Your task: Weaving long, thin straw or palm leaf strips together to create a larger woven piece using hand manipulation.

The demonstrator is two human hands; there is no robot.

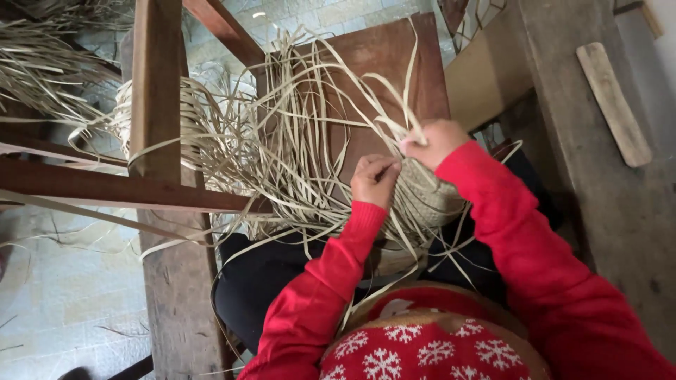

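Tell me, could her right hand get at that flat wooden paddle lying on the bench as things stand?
Probably yes. The right hand is pinching pale straw strips, so it would have to let go first. The flat wooden paddle lies on the wooden bench on that same side, with nothing between.

Red long sleeves (535, 246); red sweater front, white snowflake pattern (422, 352); dark trousers (260, 281).

a brown wooden board (384, 60) carries the loose pale straw strips (282, 141) spread across it.

wooden frame beams (156, 84) | flat wooden slat (614, 104) | tiled floor (63, 295)
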